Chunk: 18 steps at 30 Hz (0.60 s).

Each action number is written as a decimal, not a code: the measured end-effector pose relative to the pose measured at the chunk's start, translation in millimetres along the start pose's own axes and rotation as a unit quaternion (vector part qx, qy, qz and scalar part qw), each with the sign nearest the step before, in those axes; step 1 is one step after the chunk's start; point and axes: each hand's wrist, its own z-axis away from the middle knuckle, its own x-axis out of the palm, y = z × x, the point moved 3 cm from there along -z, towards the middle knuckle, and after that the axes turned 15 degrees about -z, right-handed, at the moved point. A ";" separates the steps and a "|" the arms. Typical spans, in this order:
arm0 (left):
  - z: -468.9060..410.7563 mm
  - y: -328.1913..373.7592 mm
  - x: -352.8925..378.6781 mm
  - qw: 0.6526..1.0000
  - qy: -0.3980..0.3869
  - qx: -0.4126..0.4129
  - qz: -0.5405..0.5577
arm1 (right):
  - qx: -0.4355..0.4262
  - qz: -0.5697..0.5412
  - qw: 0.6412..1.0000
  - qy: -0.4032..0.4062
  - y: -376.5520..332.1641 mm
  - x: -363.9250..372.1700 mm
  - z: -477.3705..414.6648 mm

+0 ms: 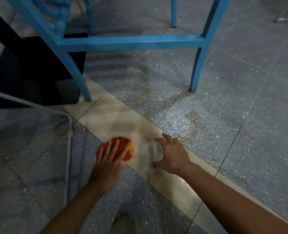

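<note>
A red cloth with a yellow patch [125, 149] lies bunched on the floor where a beige tile strip [113, 119] meets the grey speckled tiles. My left hand [108, 163] presses down on the cloth with straight, spread fingers. To its right, my right hand [171, 153] hovers just over the beige strip with its fingers spread and slightly bent, holding nothing. A wet, brownish smear [190, 123] spreads on the grey tile beyond the right hand. The picture is blurred around the hands.
A blue chair [128, 42] stands ahead, its legs on the floor at the middle left and middle right. A dark piece of furniture [21, 71] fills the left side. A thin grey metal frame [70, 130] stands left of the cloth. Another metal leg shows at the top right.
</note>
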 end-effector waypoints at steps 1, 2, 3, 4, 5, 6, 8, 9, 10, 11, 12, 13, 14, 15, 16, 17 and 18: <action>30.4 -2.6 17.6 1.000 -0.007 -0.008 -0.002 | 0.002 -0.003 1.000 -0.001 -0.2 0.8 0.9; 57.1 -8.0 32.0 1.000 -0.017 -0.023 -0.001 | 0.005 -0.007 1.000 -0.002 0.5 2.2 2.5; 77.6 -14.7 40.0 0.999 -0.027 -0.040 0.006 | 0.007 -0.012 1.000 -0.002 1.6 4.1 4.7; 89.6 -21.0 42.6 0.997 -0.039 -0.060 0.021 | 0.009 -0.016 1.000 -0.002 3.8 6.2 7.6; 91.9 -26.7 41.0 0.995 -0.056 -0.075 0.030 | 0.012 -0.020 1.000 -0.003 6.6 8.7 11.6; 86.5 -31.3 36.3 0.994 -0.063 -0.089 0.022 | 0.016 -0.022 1.000 -0.005 9.4 12.0 15.3; 54.0 -35.5 13.8 0.989 -0.068 -0.126 0.042 | 0.023 -0.017 0.999 -0.014 15.9 18.7 23.1; 30.9 -35.1 -2.2 0.980 -0.046 -0.172 0.089 | 0.027 -0.014 0.999 -0.018 18.7 22.1 27.1; 5.1 -34.1 -18.3 0.967 -0.024 -0.215 0.133 | 0.030 -0.013 0.999 -0.021 21.4 24.5 29.8; -24.1 -31.7 -33.8 0.959 -0.006 -0.238 0.151 | 0.034 -0.013 0.999 -0.022 24.2 25.1 32.4; -51.2 -27.0 -48.9 0.957 0.000 -0.247 0.153 | 0.036 -0.015 0.999 -0.023 25.8 25.1 34.4; -75.2 -20.7 -61.0 0.960 -0.009 -0.237 0.151 | 0.038 -0.017 0.999 -0.021 27.1 23.8 36.1; -97.0 -9.9 -71.6 0.969 -0.020 -0.205 0.137 | 0.039 -0.018 0.999 -0.016 28.4 19.6 37.4; -109.5 -0.4 -75.1 0.977 -0.029 -0.172 0.120 | 0.035 -0.012 0.999 -0.015 27.5 17.3 37.5; -116.6 8.4 -75.9 0.984 -0.033 -0.143 0.103 | 0.029 -0.002 1.000 -0.011 26.3 14.0 36.4; -119.1 17.2 -74.9 0.990 -0.029 -0.111 0.085 | 0.024 0.008 1.000 -0.007 26.3 10.1 35.5; -114.7 24.8 -71.2 0.994 -0.022 -0.084 0.066 | 0.023 0.013 1.000 -0.004 26.6 6.5 34.3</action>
